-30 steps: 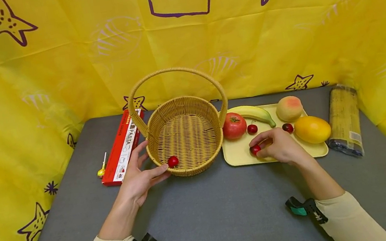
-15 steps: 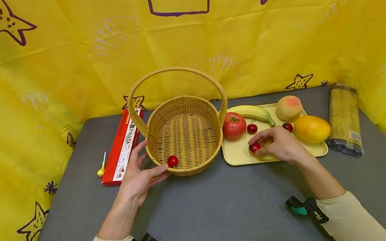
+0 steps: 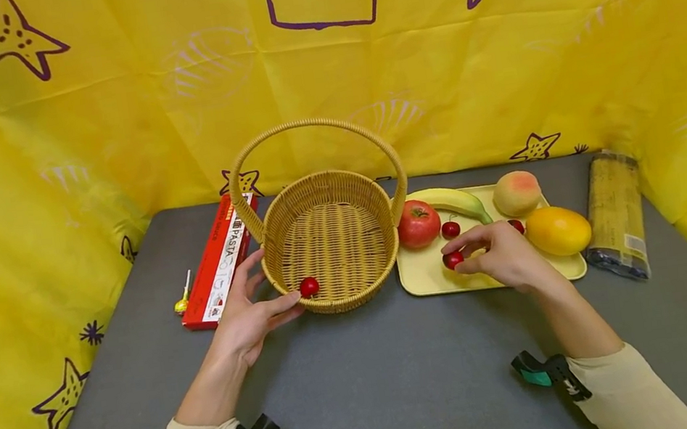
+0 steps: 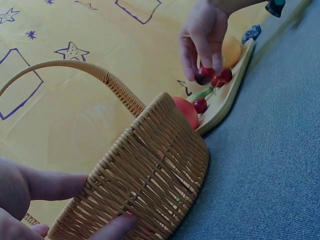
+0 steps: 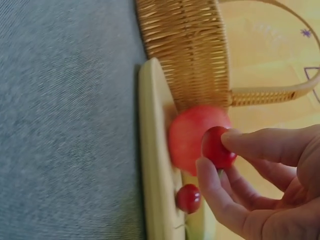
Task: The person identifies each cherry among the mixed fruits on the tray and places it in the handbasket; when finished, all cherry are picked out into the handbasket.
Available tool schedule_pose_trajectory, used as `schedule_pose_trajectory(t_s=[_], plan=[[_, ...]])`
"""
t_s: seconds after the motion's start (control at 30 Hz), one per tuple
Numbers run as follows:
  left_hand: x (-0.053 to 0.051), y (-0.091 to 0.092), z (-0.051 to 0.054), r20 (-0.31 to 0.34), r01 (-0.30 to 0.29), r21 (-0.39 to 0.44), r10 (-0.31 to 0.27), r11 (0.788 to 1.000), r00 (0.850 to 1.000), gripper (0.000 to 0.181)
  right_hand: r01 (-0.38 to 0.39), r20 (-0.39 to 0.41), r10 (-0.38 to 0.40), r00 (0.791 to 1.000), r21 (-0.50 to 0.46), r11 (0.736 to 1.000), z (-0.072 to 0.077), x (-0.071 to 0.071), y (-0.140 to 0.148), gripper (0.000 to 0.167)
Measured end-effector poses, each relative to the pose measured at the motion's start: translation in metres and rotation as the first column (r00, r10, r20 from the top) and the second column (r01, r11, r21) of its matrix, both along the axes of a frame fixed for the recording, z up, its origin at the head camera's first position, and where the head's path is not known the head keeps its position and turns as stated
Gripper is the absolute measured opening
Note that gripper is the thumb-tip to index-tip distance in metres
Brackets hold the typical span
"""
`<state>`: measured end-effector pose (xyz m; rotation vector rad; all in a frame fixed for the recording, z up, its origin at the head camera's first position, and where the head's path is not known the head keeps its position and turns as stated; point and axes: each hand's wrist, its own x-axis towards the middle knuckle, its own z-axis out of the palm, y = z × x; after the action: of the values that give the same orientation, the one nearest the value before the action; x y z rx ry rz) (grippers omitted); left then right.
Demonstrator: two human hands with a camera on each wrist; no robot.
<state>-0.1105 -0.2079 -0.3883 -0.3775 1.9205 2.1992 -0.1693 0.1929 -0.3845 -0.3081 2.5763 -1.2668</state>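
My right hand (image 3: 500,257) pinches a dark red cherry (image 5: 216,149) between thumb and fingertips. In the left wrist view that cherry hangs just above the pale yellow tray (image 3: 429,283). My left hand (image 3: 253,322) touches the outside of the round wicker basket (image 3: 385,278), its fairly straight thumb and fingers spread along the left front wall and rim. Inside the basket lies one cherry (image 3: 309,287), near that thumb. On the tray are a red apple (image 3: 418,224), a banana (image 3: 447,201), another cherry (image 3: 450,229), a peach (image 3: 516,193), a yellow mango-like fruit (image 3: 558,230) and a partly hidden cherry (image 3: 516,226).
Left of the basket lie a red and white pasta box (image 3: 220,272) and a yellow lollipop (image 3: 183,301). A clear-wrapped yellowish pack (image 3: 615,213) stands right of the tray. The tall basket handle (image 3: 311,124) arches over the basket. Yellow patterned cloth (image 3: 323,71) hangs behind the grey table (image 3: 394,383).
The right hand has raised its cherry slightly off the tray and now covers more of the cherry by the mango-like fruit. The left hand and the basket have stayed in place.
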Motion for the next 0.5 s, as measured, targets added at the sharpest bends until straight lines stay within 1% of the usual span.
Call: schedule_pose_trajectory(t_s=[0.2,0.5], plan=[[0.0,0.001,0.0,-0.001,-0.001,0.008,0.001,1.0,1.0,0.099,0.003,-0.01,-0.003,1.0,-0.056,0.998,0.01,0.002,0.0,0.031],[0.0,0.0,-0.002,-0.012,-0.011,0.007,0.011,1.0,1.0,0.099,-0.024,-0.038,0.02,0.999,-0.085,0.996,0.027,0.0,-0.007,0.029]])
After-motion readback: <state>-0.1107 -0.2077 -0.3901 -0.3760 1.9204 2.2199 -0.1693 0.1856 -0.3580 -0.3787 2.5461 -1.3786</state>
